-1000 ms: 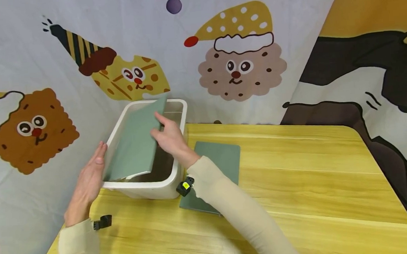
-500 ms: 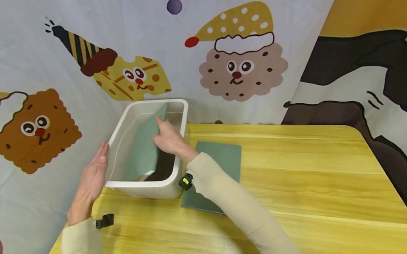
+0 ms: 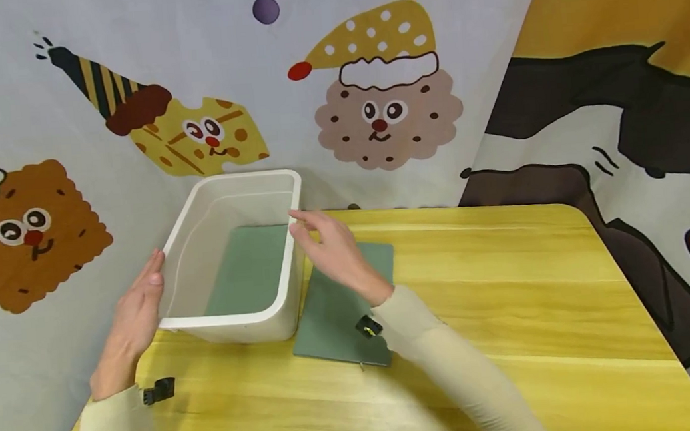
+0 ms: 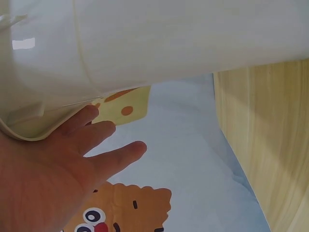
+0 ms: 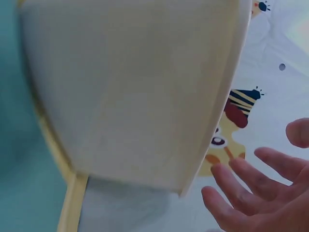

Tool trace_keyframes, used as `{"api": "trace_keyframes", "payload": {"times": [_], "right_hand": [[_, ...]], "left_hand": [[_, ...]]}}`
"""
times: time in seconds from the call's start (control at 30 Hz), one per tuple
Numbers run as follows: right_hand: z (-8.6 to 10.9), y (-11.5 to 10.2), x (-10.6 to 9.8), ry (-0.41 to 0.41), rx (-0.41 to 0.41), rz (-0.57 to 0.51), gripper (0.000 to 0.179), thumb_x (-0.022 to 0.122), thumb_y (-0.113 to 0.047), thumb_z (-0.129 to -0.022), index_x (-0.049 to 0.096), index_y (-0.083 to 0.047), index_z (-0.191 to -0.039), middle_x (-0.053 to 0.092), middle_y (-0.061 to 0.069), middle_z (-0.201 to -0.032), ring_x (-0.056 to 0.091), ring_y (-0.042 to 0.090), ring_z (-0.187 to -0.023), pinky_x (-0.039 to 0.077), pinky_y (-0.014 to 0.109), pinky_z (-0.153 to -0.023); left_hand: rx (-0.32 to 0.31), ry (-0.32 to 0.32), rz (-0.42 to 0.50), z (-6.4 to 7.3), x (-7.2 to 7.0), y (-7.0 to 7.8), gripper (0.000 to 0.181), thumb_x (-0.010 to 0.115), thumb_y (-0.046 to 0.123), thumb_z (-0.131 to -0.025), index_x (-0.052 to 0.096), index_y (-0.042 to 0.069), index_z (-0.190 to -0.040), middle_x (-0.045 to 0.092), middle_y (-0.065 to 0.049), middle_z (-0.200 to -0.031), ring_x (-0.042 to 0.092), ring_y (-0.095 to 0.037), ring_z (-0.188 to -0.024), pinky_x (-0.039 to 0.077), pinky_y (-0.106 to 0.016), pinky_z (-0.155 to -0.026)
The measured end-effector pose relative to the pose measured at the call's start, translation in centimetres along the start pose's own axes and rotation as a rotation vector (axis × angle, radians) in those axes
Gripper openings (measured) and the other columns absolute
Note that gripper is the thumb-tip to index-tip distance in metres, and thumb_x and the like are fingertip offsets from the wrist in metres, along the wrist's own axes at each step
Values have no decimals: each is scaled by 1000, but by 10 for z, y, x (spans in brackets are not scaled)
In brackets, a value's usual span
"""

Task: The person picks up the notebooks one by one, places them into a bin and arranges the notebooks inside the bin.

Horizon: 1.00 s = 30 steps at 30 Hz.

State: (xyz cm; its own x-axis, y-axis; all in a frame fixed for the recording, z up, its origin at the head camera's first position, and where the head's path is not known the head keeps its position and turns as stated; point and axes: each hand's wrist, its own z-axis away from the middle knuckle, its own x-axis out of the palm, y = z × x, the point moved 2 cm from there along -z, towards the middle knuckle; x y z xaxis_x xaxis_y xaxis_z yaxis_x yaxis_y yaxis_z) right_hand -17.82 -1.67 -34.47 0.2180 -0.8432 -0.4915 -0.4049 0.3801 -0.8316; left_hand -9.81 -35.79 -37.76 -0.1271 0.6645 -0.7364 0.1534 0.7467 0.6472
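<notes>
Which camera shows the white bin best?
The head view: it shows the white bin from above, inside included, with a green board in the bottom. The left wrist view shows only part of it, close up; the right wrist view shows one outer side, not the inside.

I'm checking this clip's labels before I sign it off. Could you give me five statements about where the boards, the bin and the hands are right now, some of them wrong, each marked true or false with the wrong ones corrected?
1. A green board lies inside the white bin. True.
2. The left hand touches the white bin. True.
3. The white bin is tipped onto its side. False: it stands upright on the table.
4. The second green board lies flat on the table. True.
5. The right hand grips the second green board. False: it holds nothing.
</notes>
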Motion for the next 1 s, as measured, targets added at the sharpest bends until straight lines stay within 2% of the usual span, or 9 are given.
{"api": "trace_keyframes", "payload": {"times": [0.13, 0.4, 0.5, 0.53, 0.6, 0.7, 0.73, 0.8, 1.0], "right_hand": [[21, 18, -10, -16, 10, 52, 49, 51, -37, -109, 57, -11, -149, 56, 9, -151, 61, 26, -124, 53, 46, -102], [58, 72, -32, -63, 123, 269, 60, 53, -52, -105, 54, -14, -152, 54, 12, -153, 50, 34, -141, 40, 58, -113], [72, 93, -42, -95, 170, 344, 62, 54, -51, -105, 53, -10, -152, 55, 15, -151, 51, 37, -139, 43, 59, -111], [76, 99, -45, -110, 188, 369, 63, 56, -50, -105, 53, -9, -152, 59, 16, -146, 61, 35, -127, 49, 57, -103], [84, 109, -49, -152, 229, 420, 65, 59, -47, -104, 51, -3, -152, 73, 17, -117, 70, 27, -88, 58, 47, -79], [95, 119, -50, -224, 312, 452, 71, 61, -45, -104, 46, 4, -153, 63, 6, -66, 39, 12, -45, 40, 31, -47], [97, 121, -48, -251, 341, 446, 74, 62, -44, -104, 43, 7, -153, 53, 2, -56, 27, 10, -42, 32, 29, -44], [100, 123, -41, -286, 372, 438, 78, 62, -45, -103, 39, 11, -154, 43, -3, -50, 25, 7, -42, 28, 25, -42], [103, 121, -24, -261, 347, 447, 81, 67, -41, -101, 37, 14, -152, 41, -5, -49, 25, 5, -41, 24, 22, -38]], "left_hand": [[-8, 9, -5, 4, -2, -2, 56, 17, 35, -115, 19, 12, -166, 14, -15, -171, 14, -52, -153, 7, -70, -120], [6, 34, -10, 3, -2, 0, 57, 15, 36, -115, 20, 10, -166, 16, -18, -170, 14, -51, -153, 7, -66, -122], [10, 34, -12, 3, -1, 0, 57, 14, 35, -115, 20, 10, -166, 16, -16, -171, 14, -51, -153, 6, -66, -123], [13, 34, -14, 4, 0, 0, 57, 14, 34, -115, 20, 10, -166, 16, -16, -171, 14, -51, -153, 6, -66, -123], [18, 32, -20, 4, 0, 0, 56, 13, 33, -115, 20, 11, -166, 15, -16, -171, 14, -52, -153, 6, -67, -122], [26, 25, -35, 3, 0, 0, 56, 11, 32, -115, 19, 10, -166, 16, -18, -170, 14, -52, -153, 7, -66, -123], [28, 24, -38, 3, -1, 0, 56, 10, 31, -115, 18, 9, -166, 16, -20, -170, 14, -53, -152, 7, -65, -123], [28, 23, -44, 3, -2, -1, 56, 10, 30, -115, 18, 8, -166, 16, -21, -170, 15, -53, -152, 7, -64, -123], [23, 16, -48, 3, -4, -2, 55, 10, 30, -115, 17, 11, -167, 14, -17, -171, 14, -54, -152, 7, -67, -122]]}}
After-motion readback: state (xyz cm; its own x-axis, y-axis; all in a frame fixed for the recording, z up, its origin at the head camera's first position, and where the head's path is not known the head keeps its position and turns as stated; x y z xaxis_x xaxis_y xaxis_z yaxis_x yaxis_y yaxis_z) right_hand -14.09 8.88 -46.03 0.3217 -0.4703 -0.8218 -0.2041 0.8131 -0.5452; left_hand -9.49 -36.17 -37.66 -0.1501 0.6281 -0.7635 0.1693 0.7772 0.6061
